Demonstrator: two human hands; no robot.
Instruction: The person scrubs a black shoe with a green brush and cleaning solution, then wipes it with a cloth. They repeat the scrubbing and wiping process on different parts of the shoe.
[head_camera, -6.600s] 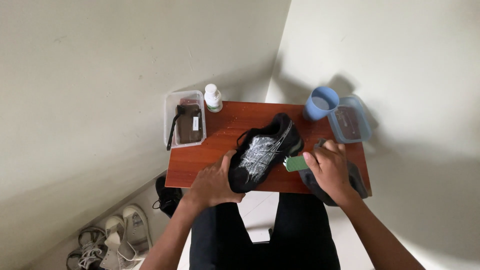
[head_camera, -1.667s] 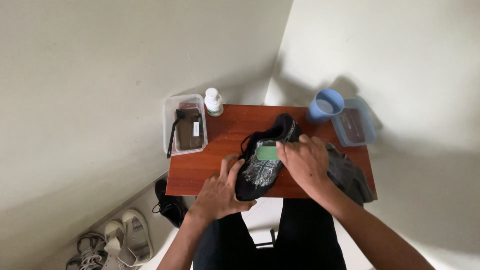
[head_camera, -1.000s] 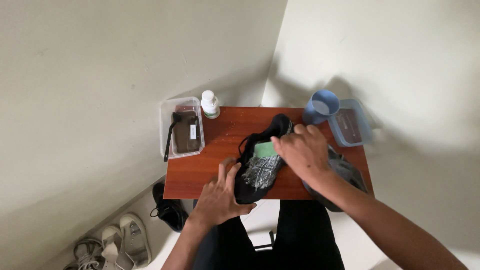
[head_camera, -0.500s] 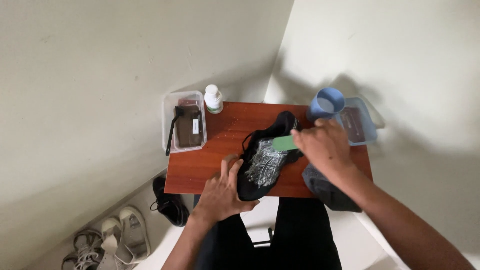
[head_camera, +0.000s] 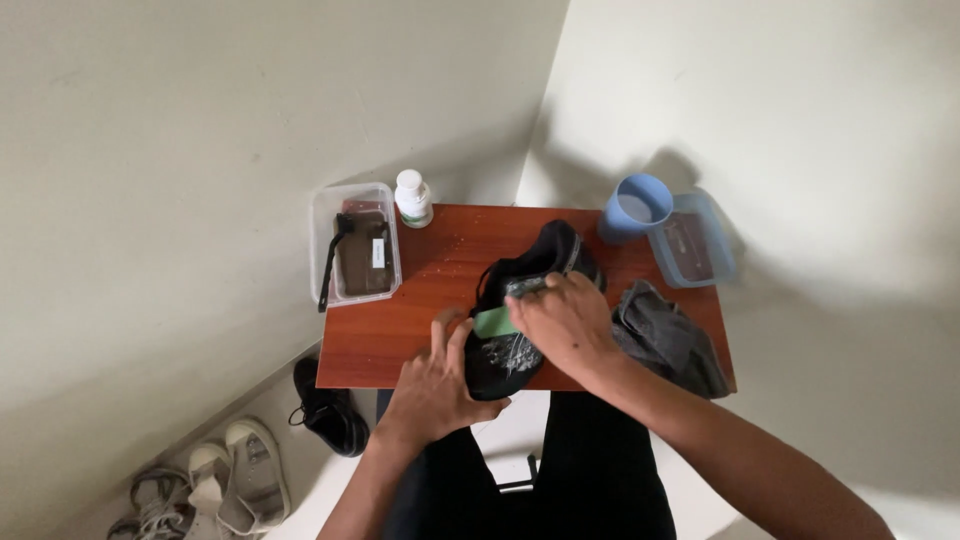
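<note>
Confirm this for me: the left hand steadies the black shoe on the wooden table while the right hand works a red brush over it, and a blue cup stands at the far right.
Not quite: the brush is green, not red, as the head view shows. The rest holds: the left hand steadies the black shoe on the wooden table, the right hand works the brush over it, and the blue cup stands at the far right.

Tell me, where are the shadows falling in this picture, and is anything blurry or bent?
Head view: soft light, with broad grey shadows on the pale wall behind the blue cup and the clear box. The wooden table shows faint sheen, no hard glare. The wide lens slants the walls. The right hand on the black shoe looks slightly soft.
</note>
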